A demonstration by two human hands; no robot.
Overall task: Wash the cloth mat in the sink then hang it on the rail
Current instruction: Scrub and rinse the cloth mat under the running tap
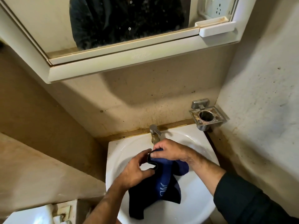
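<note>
Both hands pinch the top edge of the cloth mat (163, 183) over the white sink (199, 198): the left hand (137, 170) curls its thumb and fingertips onto the mat's dark border, and the right hand (168, 151), just beside it and a little higher, clamps a bunched fold of the blue cloth between its thumb and bent fingers. At the far left bottom corner a white fixture (29, 214) with a stained hinge shows only in part. Next comes the left forearm, bare, rising from the lower edge. The mat hangs from the two hands down into the basin, dark on its outer side and blue within, with a pale line pattern near its lower part; its bottom edge lies against the basin wall. Behind the hands a metal tap (155, 133) stands at the back rim of the sink, and above it a mirror cabinet (123, 62) is fixed to the stained wall. Further right a metal holder (208, 116) is mounted in the corner, and the right arm wears a dark sleeve (246, 201)
</note>
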